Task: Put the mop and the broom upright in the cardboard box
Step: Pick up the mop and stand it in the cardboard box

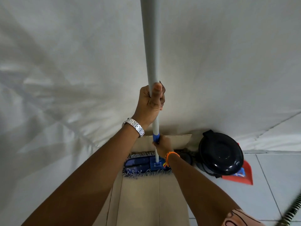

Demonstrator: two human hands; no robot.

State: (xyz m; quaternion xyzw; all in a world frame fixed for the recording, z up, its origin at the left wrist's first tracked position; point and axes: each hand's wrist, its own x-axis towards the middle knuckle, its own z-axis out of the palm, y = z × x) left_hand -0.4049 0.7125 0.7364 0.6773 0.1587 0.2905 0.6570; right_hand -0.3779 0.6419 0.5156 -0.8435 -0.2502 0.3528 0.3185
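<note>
The mop stands upright with its grey handle (150, 46) running up past the top of the view. Its flat blue fringed head (140, 165) rests inside the open cardboard box (140, 198) below me. My left hand (151, 101), with a metal watch on the wrist, grips the handle high up. My right hand (162, 146), with an orange bracelet, grips the handle lower down, at the blue collar just above the mop head. A striped black-and-white handle (293, 211), perhaps the broom's, crosses the bottom right corner; I cannot tell for sure.
A white sheet-covered wall (65, 70) stands right behind the box. A black round lidded bin (219, 154) sits to the right of the box, with a red dustpan (244, 175) beside it on the white tiled floor (268, 185).
</note>
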